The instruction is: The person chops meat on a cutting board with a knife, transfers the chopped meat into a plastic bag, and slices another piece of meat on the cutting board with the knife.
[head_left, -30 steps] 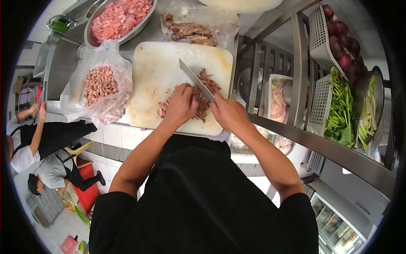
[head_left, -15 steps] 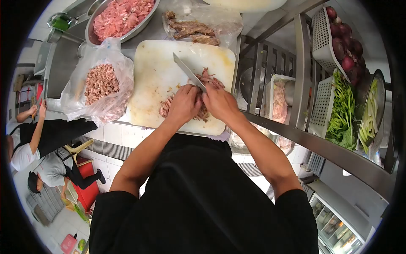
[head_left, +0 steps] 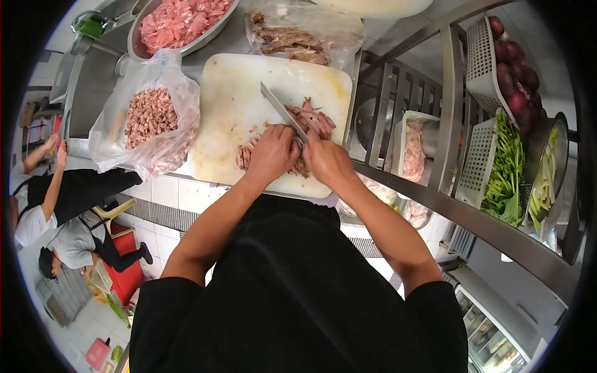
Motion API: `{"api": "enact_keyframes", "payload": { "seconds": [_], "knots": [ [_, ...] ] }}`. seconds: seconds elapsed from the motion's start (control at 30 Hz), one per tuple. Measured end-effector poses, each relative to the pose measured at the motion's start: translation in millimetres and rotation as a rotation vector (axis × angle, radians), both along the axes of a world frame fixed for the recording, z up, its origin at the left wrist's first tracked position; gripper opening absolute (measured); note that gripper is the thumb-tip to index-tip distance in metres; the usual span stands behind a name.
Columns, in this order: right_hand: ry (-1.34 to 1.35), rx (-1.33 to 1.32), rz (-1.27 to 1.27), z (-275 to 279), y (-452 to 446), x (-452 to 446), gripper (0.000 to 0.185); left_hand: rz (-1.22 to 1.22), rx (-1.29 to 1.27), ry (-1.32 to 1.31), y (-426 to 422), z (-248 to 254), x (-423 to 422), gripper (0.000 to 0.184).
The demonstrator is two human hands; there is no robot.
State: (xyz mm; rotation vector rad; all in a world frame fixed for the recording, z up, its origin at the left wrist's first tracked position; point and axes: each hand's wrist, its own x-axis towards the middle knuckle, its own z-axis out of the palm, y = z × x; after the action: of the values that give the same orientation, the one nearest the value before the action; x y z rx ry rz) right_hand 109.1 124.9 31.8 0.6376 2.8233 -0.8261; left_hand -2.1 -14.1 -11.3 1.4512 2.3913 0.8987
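Observation:
My right hand point(head_left: 328, 163) is closed round the handle of a kitchen knife point(head_left: 281, 108), whose blade points away and to the left across a white cutting board point(head_left: 230, 87). Beside it, the curled fingers of my left hand point(head_left: 272, 149) press down on cooked meat point(head_left: 244, 156), which shows partly at either side of the hand. The fingertips almost touch the blade and hide its lower edge. To the right of the blade lies a pile of sliced meat point(head_left: 316, 119). Small scraps dot the board.
Left of the board stands a plastic bag of diced meat point(head_left: 151, 118), with a metal bowl of raw meat point(head_left: 180, 25) behind. A bag of cooked meat strips point(head_left: 289, 43) lies beyond the board. A metal rack point(head_left: 451, 118) holds onions point(head_left: 516, 74) and greens point(head_left: 505, 177). Two people are at the left.
The view has shifted slightly, so the board sits a little differently in frame. The knife and both hands stay close together over the meat; the slices right of the blade look more spread.

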Motion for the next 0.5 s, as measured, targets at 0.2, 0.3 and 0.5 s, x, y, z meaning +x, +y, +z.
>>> {"api": "enact_keyframes", "payload": {
  "seconds": [0.2,0.3,0.5],
  "knots": [
    [-0.076,-0.042,0.049,69,8,43,0.022,0.041,0.145,0.035,-5,16,1,0.027],
    [-0.185,-0.062,0.06,73,2,78,0.023,-0.001,0.129,0.093,-8,6,-1,0.025],
    [-0.1,-0.02,0.02,8,-12,33,0.021,-0.001,0.096,0.068,-8,-4,1,0.026]
  ]
}}
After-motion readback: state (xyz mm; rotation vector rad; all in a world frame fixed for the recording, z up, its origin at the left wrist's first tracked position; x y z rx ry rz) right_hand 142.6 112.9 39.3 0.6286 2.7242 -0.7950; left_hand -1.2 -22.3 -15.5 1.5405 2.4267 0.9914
